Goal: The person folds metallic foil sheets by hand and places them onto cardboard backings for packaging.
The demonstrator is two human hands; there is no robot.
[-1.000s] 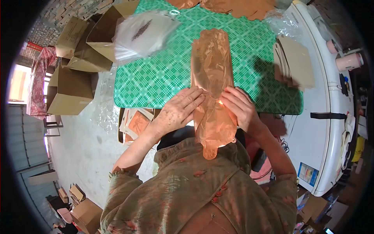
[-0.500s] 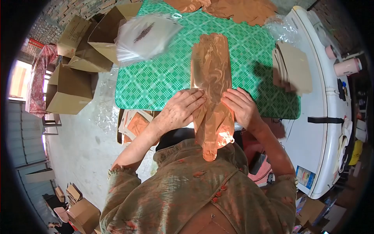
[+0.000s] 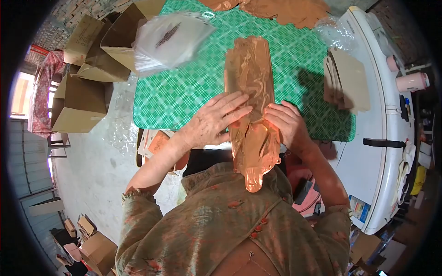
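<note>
1. Long, flat, shiny copper-coloured foil piece (image 3: 249,73): far part on the table with a green-and-white plaid cover (image 3: 179,103), near part past its front edge, over the person's lap.
2. Change vs. earlier frame: left hand (image 3: 207,125) reaches further across the foil; the near part shows sharper raised creases (bright glare there), and the rounded tab (image 3: 253,179) sits slightly further right.
3. Long axis runs front to back, from the person's torso out across the table, nearly straight; tab end points at the torso.
4. Left hand: fingers extended and slightly spread, laid over the left side, not closed round it.
5. Right hand (image 3: 289,124): bent fingers touch the right edge; thumb hidden, so can't tell if it pinches.
6. Around: fanned stack of clear plastic bags (image 3: 177,39) far left, tan card sheets (image 3: 352,80) right, more copper-coloured foil (image 3: 294,11) at the far edge.
</note>
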